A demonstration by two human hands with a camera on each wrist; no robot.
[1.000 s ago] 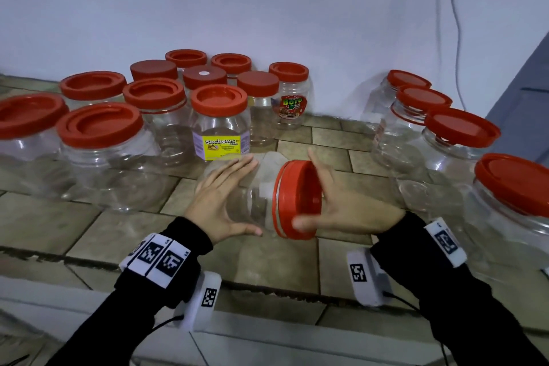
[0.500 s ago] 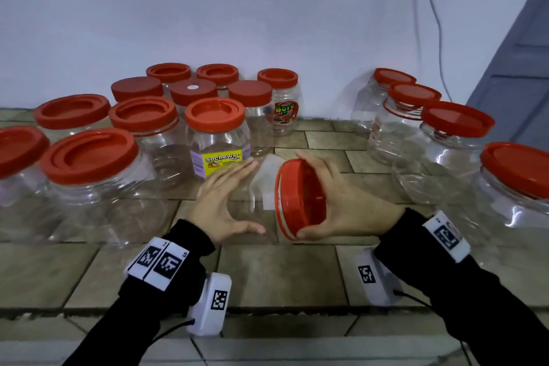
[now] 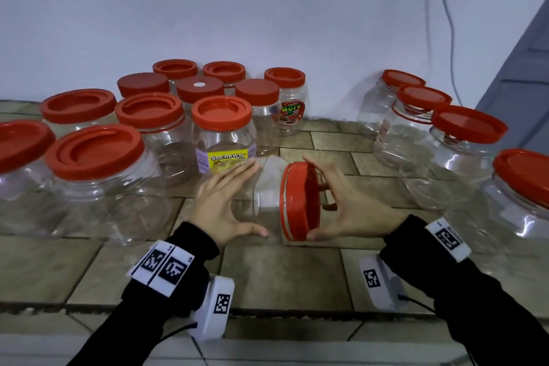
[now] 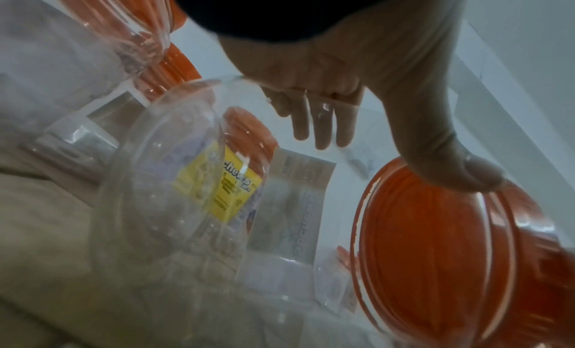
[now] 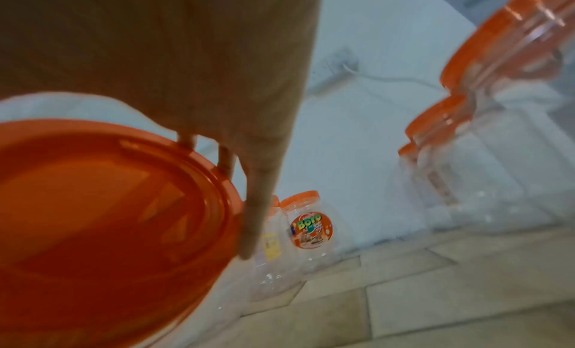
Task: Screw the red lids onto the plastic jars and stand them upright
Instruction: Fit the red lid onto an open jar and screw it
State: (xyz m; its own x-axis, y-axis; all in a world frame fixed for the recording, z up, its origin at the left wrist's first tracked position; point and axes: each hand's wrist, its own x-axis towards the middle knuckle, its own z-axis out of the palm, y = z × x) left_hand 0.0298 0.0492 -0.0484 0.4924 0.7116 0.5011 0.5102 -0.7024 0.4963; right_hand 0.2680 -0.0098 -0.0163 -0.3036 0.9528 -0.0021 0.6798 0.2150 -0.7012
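A clear plastic jar (image 3: 264, 187) lies on its side on the tiled ledge, mouth to the right. A red lid (image 3: 300, 202) sits on edge over its mouth. My left hand (image 3: 225, 202) holds the jar's body, fingers over the top and thumb at the near side. My right hand (image 3: 347, 205) grips the lid's rim, thumb at the bottom and fingers at the top. The left wrist view shows the jar (image 4: 174, 205), the lid (image 4: 435, 255) and my left hand (image 4: 357, 82). The right wrist view shows the lid (image 5: 102, 218) under my right hand (image 5: 186, 70).
Several upright lidded jars crowd the back left, among them a Sochews jar (image 3: 224, 140), a Boro jar (image 3: 289, 104) and a big jar (image 3: 98, 175). A row of lidded jars (image 3: 463, 140) lines the right. The ledge's front edge (image 3: 282, 312) is near my wrists.
My right palm has come off the lid's face, and the hand now holds the rim by thumb and fingertips. The jar stays on its side under my left hand.
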